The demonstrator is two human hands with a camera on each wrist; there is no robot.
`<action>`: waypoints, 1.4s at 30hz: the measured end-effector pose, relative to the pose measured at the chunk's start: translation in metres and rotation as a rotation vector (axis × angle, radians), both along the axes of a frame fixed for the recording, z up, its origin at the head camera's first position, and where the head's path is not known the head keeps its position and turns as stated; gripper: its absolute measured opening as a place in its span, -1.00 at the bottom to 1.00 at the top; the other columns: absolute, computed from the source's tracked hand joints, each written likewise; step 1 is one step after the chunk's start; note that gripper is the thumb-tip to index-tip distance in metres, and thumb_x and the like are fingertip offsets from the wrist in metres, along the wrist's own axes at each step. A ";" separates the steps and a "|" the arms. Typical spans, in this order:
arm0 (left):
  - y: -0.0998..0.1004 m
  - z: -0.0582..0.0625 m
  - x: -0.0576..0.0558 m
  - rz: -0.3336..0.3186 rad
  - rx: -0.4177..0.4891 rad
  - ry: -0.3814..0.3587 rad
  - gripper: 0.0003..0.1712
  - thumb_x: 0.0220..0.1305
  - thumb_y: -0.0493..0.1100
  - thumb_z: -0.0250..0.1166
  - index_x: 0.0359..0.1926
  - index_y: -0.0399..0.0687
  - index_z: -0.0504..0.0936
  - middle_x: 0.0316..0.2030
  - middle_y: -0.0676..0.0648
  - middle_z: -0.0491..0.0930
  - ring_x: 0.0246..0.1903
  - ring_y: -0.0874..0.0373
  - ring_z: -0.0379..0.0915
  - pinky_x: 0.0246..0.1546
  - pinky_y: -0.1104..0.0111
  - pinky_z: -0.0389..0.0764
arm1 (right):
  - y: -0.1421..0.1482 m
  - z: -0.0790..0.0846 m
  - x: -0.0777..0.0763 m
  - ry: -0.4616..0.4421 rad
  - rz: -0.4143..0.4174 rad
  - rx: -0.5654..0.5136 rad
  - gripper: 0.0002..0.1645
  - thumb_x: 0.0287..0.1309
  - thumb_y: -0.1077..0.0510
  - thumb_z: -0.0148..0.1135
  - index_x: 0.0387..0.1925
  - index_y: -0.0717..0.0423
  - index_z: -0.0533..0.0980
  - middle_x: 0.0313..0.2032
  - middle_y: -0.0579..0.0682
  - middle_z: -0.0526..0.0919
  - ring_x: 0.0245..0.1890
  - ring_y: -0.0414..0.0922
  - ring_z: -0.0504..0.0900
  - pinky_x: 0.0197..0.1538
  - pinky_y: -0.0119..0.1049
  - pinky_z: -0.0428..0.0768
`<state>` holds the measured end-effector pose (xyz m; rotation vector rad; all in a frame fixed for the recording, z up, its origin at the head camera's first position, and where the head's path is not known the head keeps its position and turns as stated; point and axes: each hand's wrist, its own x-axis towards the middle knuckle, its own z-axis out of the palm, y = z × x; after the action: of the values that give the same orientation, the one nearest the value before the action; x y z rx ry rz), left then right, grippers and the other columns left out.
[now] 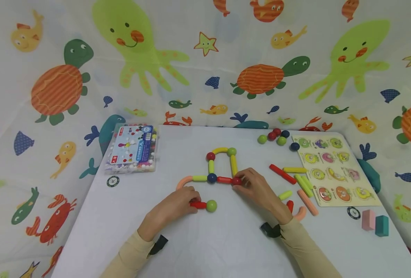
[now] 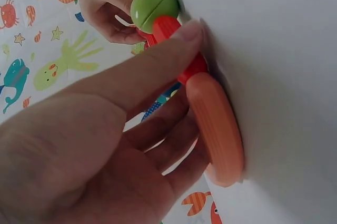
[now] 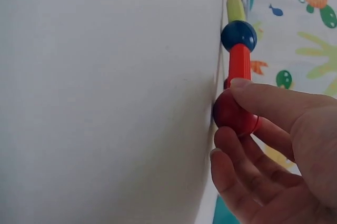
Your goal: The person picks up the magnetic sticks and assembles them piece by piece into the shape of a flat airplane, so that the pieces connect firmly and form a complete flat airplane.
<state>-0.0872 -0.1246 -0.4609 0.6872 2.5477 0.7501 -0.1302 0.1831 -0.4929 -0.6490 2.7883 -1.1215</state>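
A shape of magnetic sticks and balls lies flat on the white table. My right hand (image 1: 256, 190) pinches the red ball (image 3: 234, 112) at its lower right corner, where a red stick (image 3: 239, 66) and a long yellow stick (image 1: 234, 166) meet. That red stick runs to a dark blue ball (image 1: 211, 178). Left of it, a lime stick (image 1: 200, 178) joins an orange curved stick (image 2: 216, 129). My left hand (image 1: 175, 202) grips a red stick (image 2: 167, 28) tipped with a green ball (image 1: 211, 205), beside the curve's near end. Its fingers partly hide that joint.
Loose balls (image 1: 272, 136) lie at the back right, near a fruit puzzle board (image 1: 365, 193). Loose sticks (image 1: 282, 173) are scattered right of my right hand. A clear box of parts (image 1: 146, 166) stands back left. Pink (image 1: 368, 220) and teal blocks (image 1: 381, 226) stand at the right edge.
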 end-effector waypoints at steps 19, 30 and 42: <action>-0.003 -0.008 -0.069 0.110 0.003 0.171 -0.71 0.21 -0.30 0.47 -0.03 -0.10 0.75 -0.16 -0.01 0.67 -0.13 0.16 0.51 0.06 0.26 0.61 | -0.029 -0.001 -0.064 -0.015 -0.150 0.032 -0.55 0.20 0.12 0.46 0.09 0.10 0.54 -0.06 0.02 0.56 -0.14 -0.08 0.60 0.00 -0.17 0.67; -0.004 -0.009 -0.082 0.136 0.001 0.222 -0.68 0.21 -0.32 0.46 0.01 -0.14 0.74 -0.13 -0.08 0.69 -0.11 0.10 0.54 0.06 0.23 0.63 | -0.037 -0.003 -0.084 -0.017 -0.187 0.006 -0.52 0.23 0.13 0.43 0.14 0.12 0.52 -0.01 0.06 0.56 -0.10 -0.03 0.60 0.04 -0.11 0.66; -0.001 -0.012 -0.082 0.120 0.029 0.232 -0.50 0.19 -0.13 0.51 0.13 -0.17 0.66 -0.03 -0.13 0.65 0.00 0.04 0.53 0.14 0.16 0.57 | -0.040 -0.002 -0.087 -0.032 -0.207 -0.011 -0.48 0.24 0.10 0.43 0.19 0.12 0.51 0.06 0.10 0.54 -0.10 -0.01 0.62 0.02 -0.11 0.68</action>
<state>-0.1692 -0.1259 -0.4727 0.6705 2.8141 0.7891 -0.2176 0.1434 -0.4946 -0.3456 2.8763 -1.1689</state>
